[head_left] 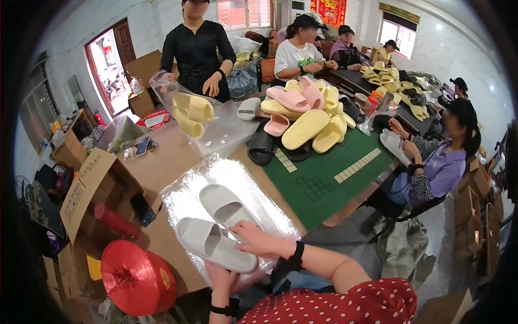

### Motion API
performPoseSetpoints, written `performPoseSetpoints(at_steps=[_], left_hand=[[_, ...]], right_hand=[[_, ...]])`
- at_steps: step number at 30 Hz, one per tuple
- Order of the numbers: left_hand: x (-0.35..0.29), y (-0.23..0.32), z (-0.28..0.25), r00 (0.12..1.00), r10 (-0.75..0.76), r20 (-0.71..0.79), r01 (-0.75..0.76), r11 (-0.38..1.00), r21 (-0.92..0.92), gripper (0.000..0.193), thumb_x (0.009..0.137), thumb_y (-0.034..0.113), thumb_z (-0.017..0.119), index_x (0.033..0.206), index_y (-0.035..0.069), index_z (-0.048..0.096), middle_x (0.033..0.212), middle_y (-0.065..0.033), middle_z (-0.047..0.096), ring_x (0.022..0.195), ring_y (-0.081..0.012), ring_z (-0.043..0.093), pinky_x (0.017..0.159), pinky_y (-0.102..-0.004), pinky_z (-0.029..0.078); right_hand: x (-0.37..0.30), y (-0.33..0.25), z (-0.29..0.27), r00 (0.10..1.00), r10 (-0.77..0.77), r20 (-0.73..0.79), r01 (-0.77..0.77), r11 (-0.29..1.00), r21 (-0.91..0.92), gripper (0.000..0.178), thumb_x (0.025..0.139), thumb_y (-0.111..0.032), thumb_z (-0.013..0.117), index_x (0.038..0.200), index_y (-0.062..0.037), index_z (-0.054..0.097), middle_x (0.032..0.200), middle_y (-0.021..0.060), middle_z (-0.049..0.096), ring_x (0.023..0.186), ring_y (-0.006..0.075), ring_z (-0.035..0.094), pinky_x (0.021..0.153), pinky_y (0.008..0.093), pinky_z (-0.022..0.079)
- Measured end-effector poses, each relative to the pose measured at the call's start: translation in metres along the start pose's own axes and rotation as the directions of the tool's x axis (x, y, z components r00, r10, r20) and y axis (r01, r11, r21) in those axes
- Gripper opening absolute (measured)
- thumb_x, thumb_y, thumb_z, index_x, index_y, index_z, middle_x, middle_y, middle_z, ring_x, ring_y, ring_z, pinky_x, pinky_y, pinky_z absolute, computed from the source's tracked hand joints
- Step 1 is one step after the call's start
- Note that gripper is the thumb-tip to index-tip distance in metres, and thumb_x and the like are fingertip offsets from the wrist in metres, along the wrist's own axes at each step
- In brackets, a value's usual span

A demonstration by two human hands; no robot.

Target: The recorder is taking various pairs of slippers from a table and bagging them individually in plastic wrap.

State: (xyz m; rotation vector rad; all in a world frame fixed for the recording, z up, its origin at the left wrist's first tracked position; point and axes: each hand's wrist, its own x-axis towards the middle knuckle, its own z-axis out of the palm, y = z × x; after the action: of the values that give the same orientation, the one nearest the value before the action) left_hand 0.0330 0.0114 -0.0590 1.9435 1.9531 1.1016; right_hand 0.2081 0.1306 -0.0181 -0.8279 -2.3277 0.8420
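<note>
Slippers, grey, one pair: near slipper (pixel 208 244) and far slipper (pixel 224 204) lie side by side, toes pointing up-left, over a stack of shiny clear plastic (pixel 208 168) on the brown bench (pixel 162 170). Left hand (pixel 221 276) at the lower edge of the near slipper, by its heel; fingers mostly hidden beneath, so grip cannot be told. Right hand (pixel 253 238) above, fingers slightly apart and bent, tips at the inner edges of both slippers; whether it grips either cannot be told. Left of these: red roll (pixel 137 276) and open cardboard box (pixel 89 200). Beyond, on a green surface (pixel 350 197): heap of yellow, pink and black slippers (pixel 305 127). Across the bench, standing co-worker (pixel 197 54) with yellow slippers in a clear bag (pixel 162 86).
</note>
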Motion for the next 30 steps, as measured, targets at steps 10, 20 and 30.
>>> performPoseSetpoints(at_steps=[10, 20, 30], left_hand=[[-0.001, -0.003, -0.005, 0.998, 0.001, 0.064, -0.001, 1.000, 0.001, 0.055, 0.072, 0.032, 0.073, 0.121, 0.007, 0.066, 0.124, -0.0166, 0.064, 0.119, -0.0412, 0.052, 0.101, -0.0526, 0.038], [0.010, -0.002, -0.023, 0.966, 0.097, 0.238, -0.082, 0.994, -0.070, 0.057, 0.066, 0.028, 0.079, 0.119, 0.010, 0.068, 0.127, -0.0158, 0.063, 0.124, -0.0414, 0.048, 0.109, -0.0499, 0.034], [0.005, -0.008, -0.019, 0.961, 0.041, 0.275, -0.063, 0.995, 0.072, 0.061, 0.070, 0.031, 0.076, 0.126, 0.010, 0.066, 0.140, -0.0192, 0.055, 0.139, -0.0456, 0.034, 0.119, -0.0505, 0.025]], right_hand=[[0.073, 0.000, 0.020, 0.991, 0.110, 0.074, -0.088, 0.962, -0.259, 0.055, 0.088, -0.035, 0.066, 0.123, 0.0061, 0.053, 0.110, 0.0279, 0.057, 0.105, 0.0436, 0.057, 0.091, 0.0481, 0.048], [0.079, 0.014, 0.021, 1.000, -0.013, -0.024, 0.009, 0.990, -0.140, 0.026, 0.089, -0.022, 0.058, 0.093, 0.0034, 0.058, 0.097, 0.0246, 0.062, 0.088, 0.0428, 0.062, 0.079, 0.0508, 0.051], [0.027, -0.007, -0.001, 0.982, 0.121, -0.142, -0.153, 0.957, -0.245, 0.031, 0.094, -0.029, 0.059, 0.104, 0.0000, 0.054, 0.097, 0.0235, 0.061, 0.084, 0.0424, 0.064, 0.073, 0.0513, 0.053]])
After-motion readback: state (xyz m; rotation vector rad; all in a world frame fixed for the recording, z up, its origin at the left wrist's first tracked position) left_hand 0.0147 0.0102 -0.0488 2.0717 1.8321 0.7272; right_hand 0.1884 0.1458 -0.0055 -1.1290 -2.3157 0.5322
